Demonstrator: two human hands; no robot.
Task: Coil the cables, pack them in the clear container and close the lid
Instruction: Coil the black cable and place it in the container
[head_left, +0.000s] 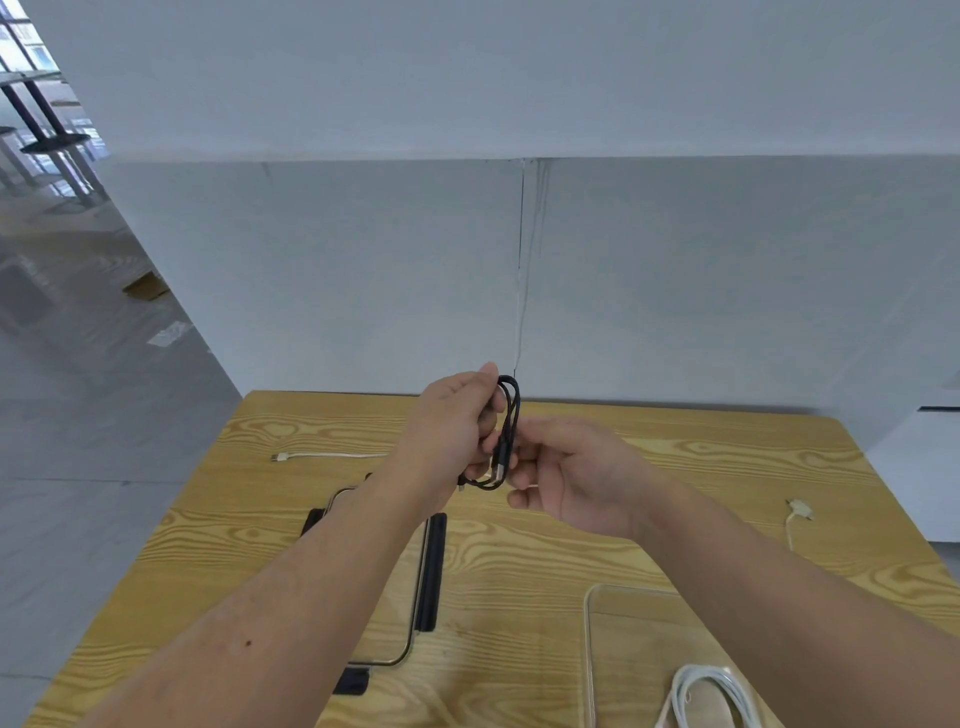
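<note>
Both hands are up in the air above the wooden worktop (519, 566), and they hold one black cable (512, 415) between them. The black cable is wound into a small, long loop that stands up and down. The left hand (452, 423) has its grip closed round the left side of the loop, with the fingers curled in and the thumb up near the top bend. The right hand (576, 478) comes in from the other side. Its grip is partly closed, and its fingertips pinch the middle of the loop, just above a little silver plug (497, 473) that hangs at the bottom. The two hands are very close, almost touching. Down on the worktop, near the right front corner, sits the clear box (587, 654) with its top open. A coiled white cable (706, 691) lies inside it. The lid (397, 631) lies flat on the worktop to the left of the box, partly hidden under the left arm, and it has black clips on its sides. A long white cable (327, 456) lies stretched out at the far left of the worktop. A short white cable (797, 514) lies by the right edge. Behind the worktop is a plain pale wall (363, 260).
</note>
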